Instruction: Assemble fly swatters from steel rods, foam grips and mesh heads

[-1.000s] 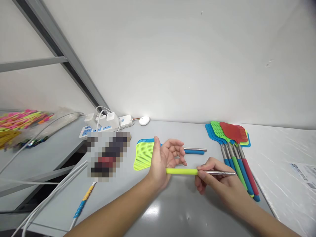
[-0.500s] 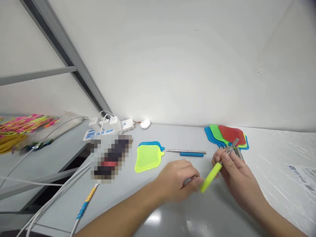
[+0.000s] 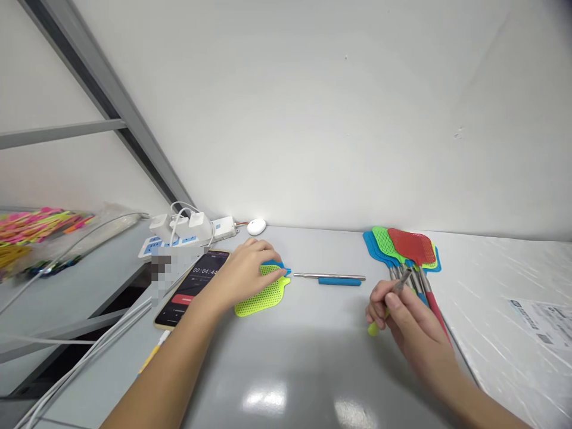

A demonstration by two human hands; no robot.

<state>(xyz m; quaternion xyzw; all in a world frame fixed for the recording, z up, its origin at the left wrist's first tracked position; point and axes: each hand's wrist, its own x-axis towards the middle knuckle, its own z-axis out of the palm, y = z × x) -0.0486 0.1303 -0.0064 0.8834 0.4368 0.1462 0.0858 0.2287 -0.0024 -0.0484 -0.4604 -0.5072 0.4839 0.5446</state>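
In my right hand (image 3: 409,330) is a metal telescopic handle (image 3: 403,279) with a yellow-green grip (image 3: 373,328); the fingers are wrapped round it and hide most of its length. My left hand (image 3: 245,271) reaches over two loose perforated fly swatter heads, its thumb and fingers apart near their necks. The yellow-green swatter head (image 3: 263,300) lies on top, partly covering the blue swatter head (image 3: 273,263). Between my hands, a second metal handle (image 3: 330,276) with a blue grip (image 3: 339,282) rests on the table.
Several complete fly swatters (image 3: 413,247) lie stacked at the right, beside plastic-wrapped material (image 3: 504,280). A phone (image 3: 196,286) showing a timer, a power strip (image 3: 192,240) with chargers and a white oval device (image 3: 256,226) are at the left. Cables run along the left edge.
My left hand has moved left from near the yellow-green grip to the loose swatter heads. My right hand still holds the handle, which has turned so its grip is mostly hidden. The view has shifted slightly.
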